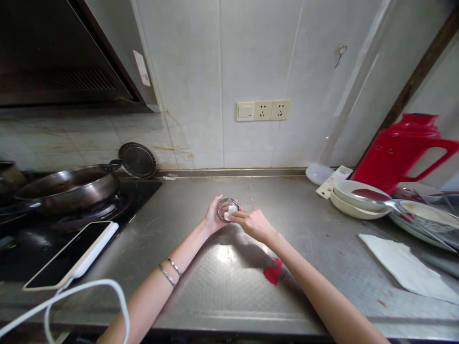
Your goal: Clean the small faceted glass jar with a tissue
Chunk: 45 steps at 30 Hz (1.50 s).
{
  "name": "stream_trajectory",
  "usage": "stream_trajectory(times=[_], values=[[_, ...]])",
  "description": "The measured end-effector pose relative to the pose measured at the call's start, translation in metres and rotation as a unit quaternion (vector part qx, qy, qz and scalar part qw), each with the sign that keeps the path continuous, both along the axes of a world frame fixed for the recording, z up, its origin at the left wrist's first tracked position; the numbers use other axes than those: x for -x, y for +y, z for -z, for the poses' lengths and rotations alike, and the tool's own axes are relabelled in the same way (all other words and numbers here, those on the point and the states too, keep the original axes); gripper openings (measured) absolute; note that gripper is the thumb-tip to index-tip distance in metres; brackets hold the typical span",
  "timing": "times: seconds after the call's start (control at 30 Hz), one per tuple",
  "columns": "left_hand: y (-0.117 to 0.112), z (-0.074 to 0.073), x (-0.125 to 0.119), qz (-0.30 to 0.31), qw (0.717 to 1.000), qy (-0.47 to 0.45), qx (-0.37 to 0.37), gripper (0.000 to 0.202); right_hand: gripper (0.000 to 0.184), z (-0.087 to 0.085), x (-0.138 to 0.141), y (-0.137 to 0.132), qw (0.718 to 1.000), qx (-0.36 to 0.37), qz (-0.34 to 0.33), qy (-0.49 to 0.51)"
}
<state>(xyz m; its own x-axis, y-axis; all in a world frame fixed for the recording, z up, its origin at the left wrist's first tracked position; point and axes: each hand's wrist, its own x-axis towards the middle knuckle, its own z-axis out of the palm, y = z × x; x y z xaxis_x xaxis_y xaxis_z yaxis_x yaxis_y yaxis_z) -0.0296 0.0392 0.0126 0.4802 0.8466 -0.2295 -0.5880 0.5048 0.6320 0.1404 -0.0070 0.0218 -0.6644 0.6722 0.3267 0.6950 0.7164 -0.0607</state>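
Observation:
My left hand (213, 218) is wrapped round a small, clear, round glass container (220, 208), its rim tipped toward me. Pinched in the fingers of my right hand (256, 225) is a white tissue (231, 210), pressed at the mouth of the glass. Whether it touches the inner wall or only the rim I cannot tell. Both hands are a little above the steel counter (201, 282). Below my right forearm lies a small red piece (273, 271) of something I cannot make out.
To the left, a steel pan (77, 191) sits on the black stove (39, 248), near a cabled phone (71, 255). At right stand stacked bowls (358, 205), a red thermos jug (401, 153) and a plate (426, 239). A white paper sheet (405, 267) lies in front.

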Motion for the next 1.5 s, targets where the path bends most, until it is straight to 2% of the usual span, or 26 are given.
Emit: stream_trajectory(times=[0.1, 0.23, 0.33, 0.43, 0.5, 0.57, 0.7, 0.73, 0.8, 0.93, 1.0, 1.1, 1.17, 1.23, 1.33, 1.5], values=[[0.003, 0.004, -0.003, 0.0, 1.0, -0.009, 0.01, 0.04, 0.026, -0.005, 0.0, 0.001, 0.999, -0.021, 0.01, -0.029], [0.003, 0.008, -0.011, -0.075, 0.996, -0.038, -0.006, 0.029, 0.026, -0.007, 0.005, 0.001, 0.997, -0.017, 0.08, -0.012], [0.0, 0.008, -0.014, -0.101, 0.994, -0.044, -0.003, 0.031, 0.029, -0.002, 0.011, 0.0, 0.994, 0.025, 0.088, 0.064], [-0.004, 0.008, -0.017, -0.126, 0.991, -0.036, -0.001, 0.034, 0.032, 0.006, 0.02, 0.0, 0.977, 0.088, 0.062, 0.186], [-0.006, 0.01, -0.018, -0.144, 0.989, -0.031, -0.005, 0.036, 0.028, 0.012, 0.027, 0.001, 0.955, 0.126, 0.042, 0.264], [-0.008, 0.011, -0.019, -0.152, 0.988, -0.025, -0.007, 0.04, 0.025, 0.017, 0.035, 0.001, 0.918, 0.187, 0.04, 0.346], [-0.012, 0.011, -0.019, -0.1, 0.995, -0.002, -0.018, 0.047, 0.035, 0.016, 0.043, 0.0, 0.806, 0.332, 0.049, 0.487], [-0.013, 0.009, -0.019, -0.086, 0.996, -0.003, -0.02, 0.048, 0.035, 0.014, 0.043, 0.0, 0.79, 0.344, 0.046, 0.506], [-0.014, 0.006, -0.02, -0.062, 0.998, -0.02, -0.02, 0.048, 0.033, 0.007, 0.039, 0.001, 0.779, 0.345, 0.045, 0.522], [-0.015, 0.0, -0.018, -0.036, 0.996, -0.081, 0.006, 0.038, 0.038, -0.011, 0.021, 0.012, 0.785, 0.358, 0.068, 0.501], [-0.015, -0.002, -0.016, -0.03, 0.995, -0.092, 0.024, 0.032, 0.038, -0.019, 0.008, 0.02, 0.805, 0.323, 0.093, 0.489], [-0.014, -0.003, -0.013, 0.008, 0.997, -0.066, 0.044, 0.036, 0.032, -0.028, -0.011, 0.033, 0.88, 0.151, 0.129, 0.431], [-0.013, -0.002, -0.013, 0.031, 0.997, -0.052, 0.047, 0.041, 0.027, -0.032, -0.019, 0.041, 0.915, 0.037, 0.15, 0.372], [-0.011, 0.0, -0.014, 0.043, 0.997, -0.047, 0.042, 0.046, 0.022, -0.036, -0.023, 0.046, 0.935, -0.025, 0.12, 0.332], [-0.007, 0.003, -0.016, 0.059, 0.997, -0.028, 0.042, 0.053, 0.02, -0.038, -0.02, 0.053, 0.945, -0.061, 0.028, 0.319], [0.001, -0.001, -0.014, 0.09, 0.994, 0.021, 0.052, 0.063, 0.027, -0.035, -0.01, 0.061, 0.963, -0.031, -0.081, 0.256]])
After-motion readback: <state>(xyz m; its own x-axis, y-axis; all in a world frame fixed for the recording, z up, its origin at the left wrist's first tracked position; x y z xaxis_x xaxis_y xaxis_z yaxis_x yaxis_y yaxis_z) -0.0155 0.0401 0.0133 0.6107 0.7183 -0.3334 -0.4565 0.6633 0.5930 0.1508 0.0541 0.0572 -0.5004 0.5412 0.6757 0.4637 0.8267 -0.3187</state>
